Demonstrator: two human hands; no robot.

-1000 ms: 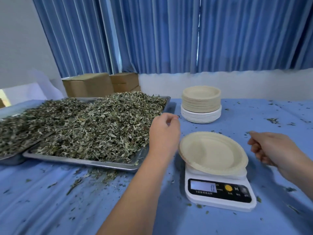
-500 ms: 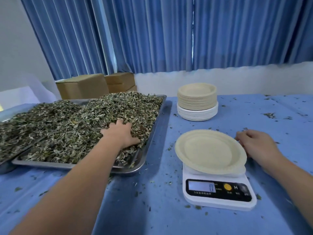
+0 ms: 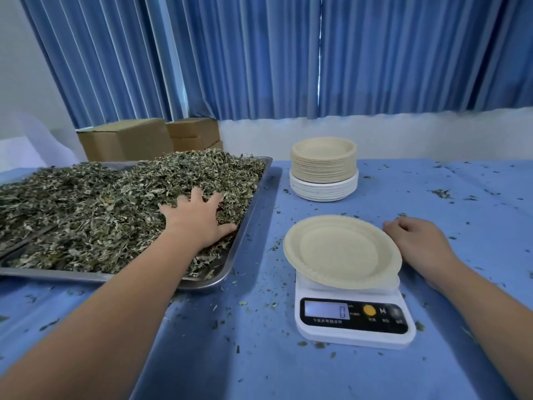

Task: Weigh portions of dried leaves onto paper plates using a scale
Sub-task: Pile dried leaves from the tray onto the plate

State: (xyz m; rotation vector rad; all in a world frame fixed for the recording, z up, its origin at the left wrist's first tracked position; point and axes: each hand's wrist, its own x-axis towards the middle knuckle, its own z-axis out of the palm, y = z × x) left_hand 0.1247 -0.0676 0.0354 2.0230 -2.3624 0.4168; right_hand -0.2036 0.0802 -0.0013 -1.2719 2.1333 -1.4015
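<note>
Green-grey dried leaves (image 3: 115, 215) are heaped in a metal tray (image 3: 245, 226) at the left of the surface (image 3: 259, 356), and the left grip (image 3: 199, 220) is pressed into them, fingers spread, nothing yet clasped. An empty paper plate (image 3: 340, 251) sits on the scale (image 3: 354, 321); the right grip (image 3: 418, 241) rests just beside it, loosely curled, holding nothing. Scooping is judged the step in hand; next a handful must be closed on and carried to the plate.

In front of you, pleated blue curtains (image 3: 259, 53) hung above a white wall (image 3: 403, 134), two cardboard boxes (image 3: 127, 140) sat side by side at the far left, and a blue cloth (image 3: 259, 356) covered the desk (image 3: 461, 183), with a white sheet (image 3: 26, 145) beyond its left end.
</note>
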